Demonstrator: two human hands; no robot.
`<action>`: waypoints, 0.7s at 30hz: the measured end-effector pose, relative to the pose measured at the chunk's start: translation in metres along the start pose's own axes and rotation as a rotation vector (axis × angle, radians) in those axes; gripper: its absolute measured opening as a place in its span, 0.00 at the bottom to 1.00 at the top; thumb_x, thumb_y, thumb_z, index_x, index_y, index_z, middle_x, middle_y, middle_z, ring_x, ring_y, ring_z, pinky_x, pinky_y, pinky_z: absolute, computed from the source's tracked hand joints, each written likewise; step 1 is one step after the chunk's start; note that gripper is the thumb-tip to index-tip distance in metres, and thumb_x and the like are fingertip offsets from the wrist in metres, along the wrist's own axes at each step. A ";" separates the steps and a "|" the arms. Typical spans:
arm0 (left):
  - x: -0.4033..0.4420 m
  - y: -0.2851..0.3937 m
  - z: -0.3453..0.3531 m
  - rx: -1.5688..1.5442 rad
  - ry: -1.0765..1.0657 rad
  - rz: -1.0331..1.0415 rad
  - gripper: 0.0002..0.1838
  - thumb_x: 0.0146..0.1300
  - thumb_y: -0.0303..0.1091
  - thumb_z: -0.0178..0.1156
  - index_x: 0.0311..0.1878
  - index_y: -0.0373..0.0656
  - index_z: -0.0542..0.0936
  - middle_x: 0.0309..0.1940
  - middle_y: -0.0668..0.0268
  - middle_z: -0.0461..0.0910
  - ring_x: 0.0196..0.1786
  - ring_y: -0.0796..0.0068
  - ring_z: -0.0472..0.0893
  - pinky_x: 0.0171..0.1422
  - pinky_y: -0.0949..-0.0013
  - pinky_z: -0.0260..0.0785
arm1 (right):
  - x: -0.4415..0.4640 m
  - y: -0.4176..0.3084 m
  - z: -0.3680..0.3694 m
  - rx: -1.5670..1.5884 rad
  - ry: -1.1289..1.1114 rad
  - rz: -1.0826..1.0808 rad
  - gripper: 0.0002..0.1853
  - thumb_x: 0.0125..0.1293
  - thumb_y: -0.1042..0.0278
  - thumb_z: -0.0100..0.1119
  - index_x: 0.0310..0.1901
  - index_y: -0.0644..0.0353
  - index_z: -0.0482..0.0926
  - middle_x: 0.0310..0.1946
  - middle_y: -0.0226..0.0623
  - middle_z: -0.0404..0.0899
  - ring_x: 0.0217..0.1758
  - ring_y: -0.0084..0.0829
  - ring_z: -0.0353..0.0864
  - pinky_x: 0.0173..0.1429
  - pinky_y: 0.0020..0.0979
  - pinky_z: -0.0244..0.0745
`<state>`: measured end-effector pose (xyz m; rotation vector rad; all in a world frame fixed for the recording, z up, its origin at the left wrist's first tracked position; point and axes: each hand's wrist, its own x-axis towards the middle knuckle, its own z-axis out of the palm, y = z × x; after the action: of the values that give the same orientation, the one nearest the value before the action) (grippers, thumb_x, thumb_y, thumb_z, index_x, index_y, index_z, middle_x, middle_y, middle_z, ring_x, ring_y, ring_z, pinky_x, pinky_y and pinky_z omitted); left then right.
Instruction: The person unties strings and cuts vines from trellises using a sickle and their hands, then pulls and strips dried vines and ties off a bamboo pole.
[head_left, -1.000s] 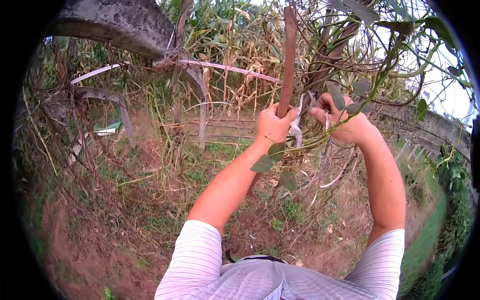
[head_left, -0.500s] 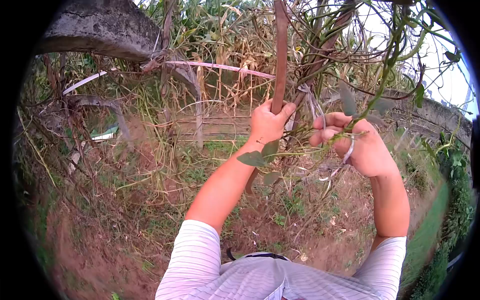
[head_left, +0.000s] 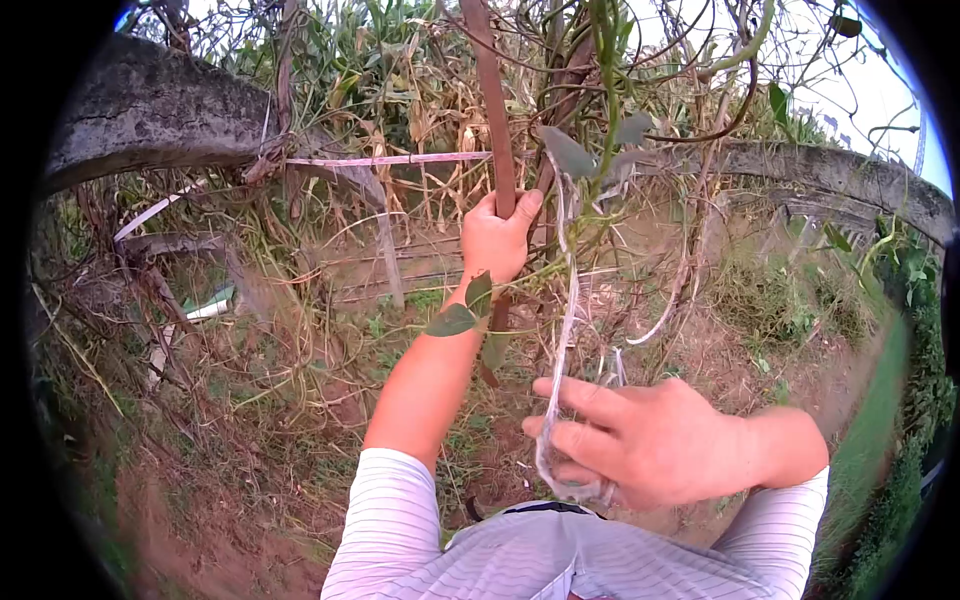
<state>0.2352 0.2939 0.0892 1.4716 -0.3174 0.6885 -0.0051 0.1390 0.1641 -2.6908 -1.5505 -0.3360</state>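
My left hand (head_left: 495, 243) is wrapped round a long brown wooden stick (head_left: 492, 110), which runs above and below the fist. My right hand (head_left: 650, 440) is low in front of my waist, fingers bent round a whitish plastic string (head_left: 566, 325). From the vines the string drops past the fingertips and loops under the hand; the exact grip is partly hidden. Green vine stems (head_left: 606, 90) climb beside the stick. Grey-green leaves (head_left: 568, 152) hang right of my left hand, and another leaf (head_left: 450, 320) lies across my left forearm.
A weathered curved concrete beam (head_left: 150, 115) crosses the upper left, and another beam (head_left: 830, 175) runs along the right. A pink-white strip (head_left: 400, 159) stretches toward the stick. Tangled dry vines (head_left: 300, 240) fill the left side. Dry corn plants (head_left: 430, 110) stand behind.
My right hand has moved down from the vines to my waist, drawing the plastic string into a long line. My left hand still grips the stick; the view has shifted slightly.
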 end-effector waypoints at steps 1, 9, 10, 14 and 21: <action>0.000 0.003 -0.001 0.034 -0.010 -0.010 0.24 0.62 0.53 0.70 0.42 0.36 0.85 0.26 0.69 0.82 0.30 0.80 0.77 0.37 0.70 0.70 | -0.002 -0.006 0.003 -0.104 0.073 -0.070 0.16 0.65 0.60 0.62 0.49 0.60 0.76 0.53 0.46 0.79 0.32 0.37 0.84 0.32 0.30 0.81; -0.001 -0.005 -0.006 0.009 -0.058 -0.048 0.24 0.63 0.52 0.69 0.43 0.36 0.85 0.28 0.70 0.83 0.31 0.81 0.77 0.37 0.71 0.70 | 0.009 0.127 -0.019 -0.028 0.786 0.389 0.09 0.66 0.64 0.61 0.40 0.59 0.84 0.32 0.42 0.84 0.35 0.41 0.85 0.40 0.37 0.80; -0.004 0.001 -0.006 0.008 -0.053 -0.042 0.24 0.63 0.52 0.69 0.43 0.36 0.85 0.28 0.70 0.83 0.31 0.81 0.77 0.37 0.71 0.70 | 0.019 0.145 -0.013 -0.007 0.789 0.482 0.08 0.65 0.64 0.62 0.41 0.57 0.85 0.34 0.42 0.85 0.36 0.42 0.85 0.41 0.36 0.80; -0.003 0.005 -0.004 0.029 -0.043 -0.041 0.23 0.63 0.51 0.69 0.42 0.35 0.85 0.28 0.71 0.82 0.31 0.82 0.76 0.36 0.72 0.69 | 0.069 0.173 0.006 -0.126 0.845 0.320 0.08 0.65 0.62 0.63 0.42 0.53 0.85 0.36 0.39 0.85 0.38 0.41 0.85 0.41 0.36 0.80; 0.009 -0.013 -0.002 -0.083 -0.072 -0.065 0.18 0.60 0.43 0.71 0.43 0.38 0.85 0.28 0.71 0.82 0.32 0.82 0.78 0.39 0.71 0.72 | 0.118 0.195 0.014 -0.508 0.756 0.372 0.07 0.61 0.64 0.67 0.40 0.51 0.83 0.33 0.33 0.84 0.36 0.38 0.85 0.35 0.36 0.78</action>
<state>0.2493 0.2986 0.0837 1.4234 -0.3475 0.5649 0.2216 0.1426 0.1914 -2.5522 -0.8006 -1.6585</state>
